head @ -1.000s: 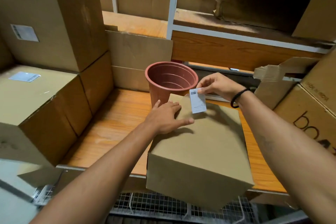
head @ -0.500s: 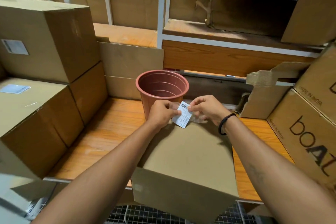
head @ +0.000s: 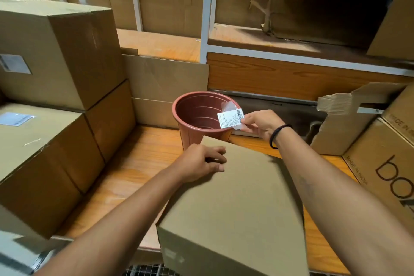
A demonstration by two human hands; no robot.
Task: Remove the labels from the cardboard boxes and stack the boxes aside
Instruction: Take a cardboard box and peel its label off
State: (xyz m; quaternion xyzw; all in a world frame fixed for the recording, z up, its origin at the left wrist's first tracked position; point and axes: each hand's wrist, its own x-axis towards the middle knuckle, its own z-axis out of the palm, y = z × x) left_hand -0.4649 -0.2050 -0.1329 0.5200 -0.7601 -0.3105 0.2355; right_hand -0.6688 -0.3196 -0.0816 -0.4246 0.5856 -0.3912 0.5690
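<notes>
A wooden shelf board (head: pixel 139 163) is seen inside a white metal rack (head: pixel 205 18), with a red-brown plastic pot (head: pixel 192 116) stood upright on the board. Behind the pot, a flat cardboard sheet (head: pixel 165 78) is leaned against the rack. Left of the pot, two large cartons are stacked: the upper carton (head: pixel 56 51) bears a sticker (head: pixel 14 64) on its side, the lower carton (head: pixel 40 159) one (head: pixel 15 118) on its top. Right of the pot, a printed carton (head: pixel 385 163) is tilted beside torn cardboard (head: pixel 336 105).

In front of the pot, touching or nearly touching its wall, a plain cardboard box (head: pixel 242 204) is set on the board, its near end overhanging the edge. The left hand (head: pixel 199 163) is rested on the box's top corner nearest the pot, fingers loosely bent, nothing gripped. The peeled label (head: pixel 230 118), with barcode and a clear film edge, is held over the pot's right rim, free of the box. It is pinched at its right edge between thumb and fingertips of the right hand (head: pixel 262 124), just right of the pot; a black band (head: pixel 275 136) is worn on that wrist.
</notes>
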